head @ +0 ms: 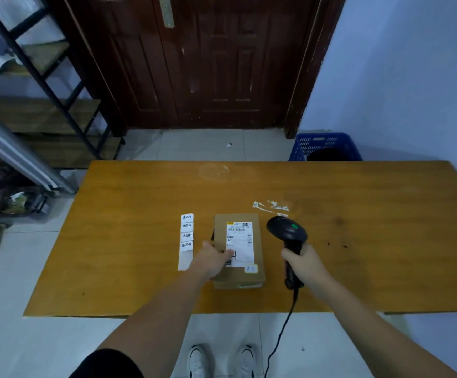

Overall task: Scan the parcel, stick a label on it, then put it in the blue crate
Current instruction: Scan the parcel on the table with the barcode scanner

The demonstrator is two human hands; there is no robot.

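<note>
A small brown cardboard parcel (257,241) with a white shipping label on top lies near the front middle of the wooden table (140,227). My left hand (212,259) rests on its near left corner, fingers on the top face. My right hand (302,261) grips the handle of a black barcode scanner (287,231), whose head with a green light sits just right of the parcel. A strip of white printed labels (186,236) lies left of the parcel. The blue crate (323,145) stands on the floor beyond the table's far right edge.
A dark wooden door is straight ahead, a metal shelf rack (44,105) stands at the left with bags beneath. Torn tape residue (269,205) marks the table behind the scanner. The scanner's cable (284,328) hangs off the front edge. My white shoes show below.
</note>
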